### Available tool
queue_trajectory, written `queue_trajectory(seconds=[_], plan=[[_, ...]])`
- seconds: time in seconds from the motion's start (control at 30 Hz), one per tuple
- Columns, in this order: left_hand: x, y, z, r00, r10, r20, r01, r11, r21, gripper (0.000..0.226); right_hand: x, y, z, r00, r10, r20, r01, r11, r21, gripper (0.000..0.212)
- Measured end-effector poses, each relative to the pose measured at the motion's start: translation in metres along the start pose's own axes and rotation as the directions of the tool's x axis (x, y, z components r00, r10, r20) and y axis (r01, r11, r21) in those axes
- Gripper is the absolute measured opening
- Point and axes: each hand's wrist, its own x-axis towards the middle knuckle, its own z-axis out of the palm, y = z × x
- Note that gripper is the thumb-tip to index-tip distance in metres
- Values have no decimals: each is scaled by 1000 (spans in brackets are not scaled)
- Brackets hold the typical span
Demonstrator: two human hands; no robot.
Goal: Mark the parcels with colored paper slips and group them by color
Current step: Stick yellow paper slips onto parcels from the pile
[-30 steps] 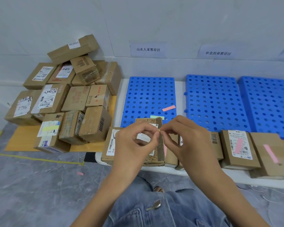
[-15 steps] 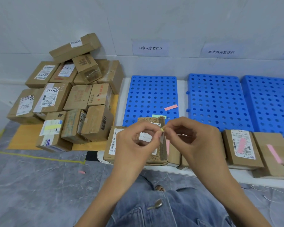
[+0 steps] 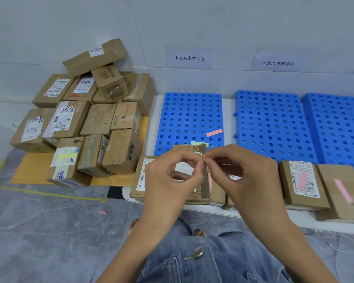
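Observation:
My left hand [image 3: 172, 176] and my right hand [image 3: 245, 176] meet fingertip to fingertip above a row of brown parcels, both pinching a small yellow paper slip [image 3: 203, 157]. Under them lies a patterned brown parcel [image 3: 200, 193], mostly hidden. To the right stand a parcel with a pink slip on its label [image 3: 301, 180] and another parcel with a pink slip [image 3: 343, 190]. A loose pink slip [image 3: 214, 132] and a green slip [image 3: 199, 144] lie on the left blue pallet [image 3: 190, 117].
A pile of several unmarked parcels [image 3: 86, 119] fills the left, one of them bearing a yellow slip [image 3: 66, 156]. Two more blue pallets [image 3: 272, 123] lie to the right. Paper signs hang on the wall [image 3: 189, 58]. A pink scrap [image 3: 102, 212] lies on the floor.
Both hands stay together at the yellow slip; the fingers have shifted only slightly. The view has drifted a little.

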Motion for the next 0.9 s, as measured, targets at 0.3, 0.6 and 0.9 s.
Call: queue_trajectory(seconds=[0.3,0.6,0.9], plan=[[3,-2,-3,998,-52,17,53,998,-28,17,9,2,-5,963,204,173,-242,941,235,12],[5,-5,-5,998,-48,35,50,997,-54,13,11,1,-2,953,200,229,-260,927,271,13],[6,-8,-7,998,-42,48,45,998,-52,17,13,4,0,963,173,207,-219,950,222,14]])
